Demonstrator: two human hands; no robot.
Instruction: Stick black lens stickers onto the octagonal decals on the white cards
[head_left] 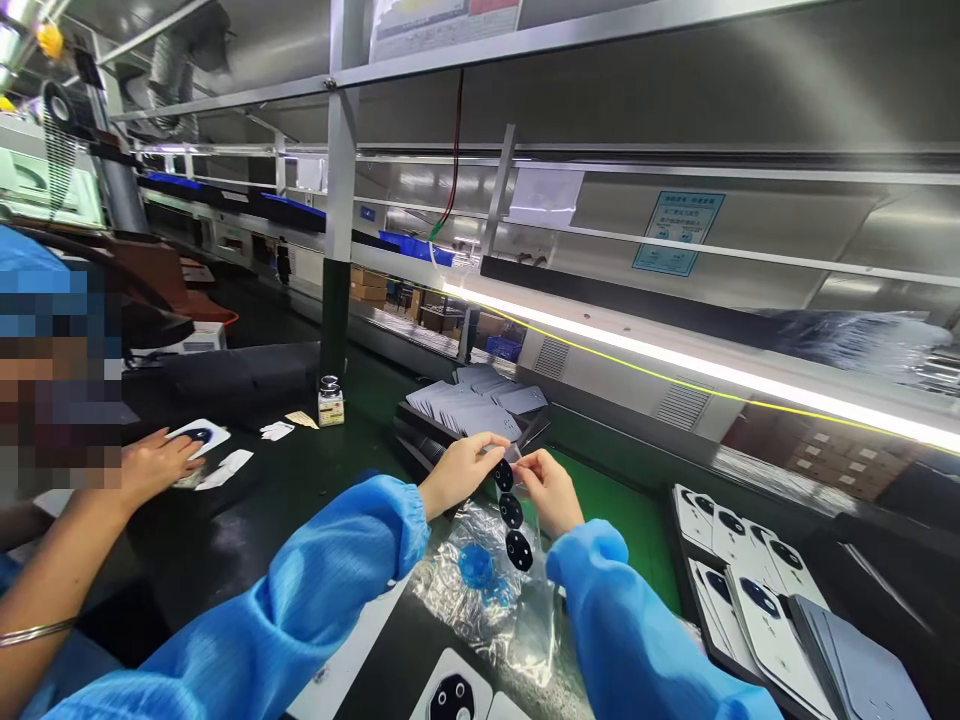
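A clear strip with several round black camera lens covers hangs between my hands. My left hand pinches the strip near its top end, fingers closed. My right hand is closed in a pinch at the strip's upper right edge, beside the top cover. Below the strip lies a crumpled clear plastic bag with blue round pieces showing in it. Nearest me, a white phone back panel with a black round camera area is partly cut off by the frame's bottom edge.
A tray of grey panels stands behind my hands. On the right, a black tray holds white and grey panels. A small bottle stands near the post. At left, a co-worker's hand rests on a white panel.
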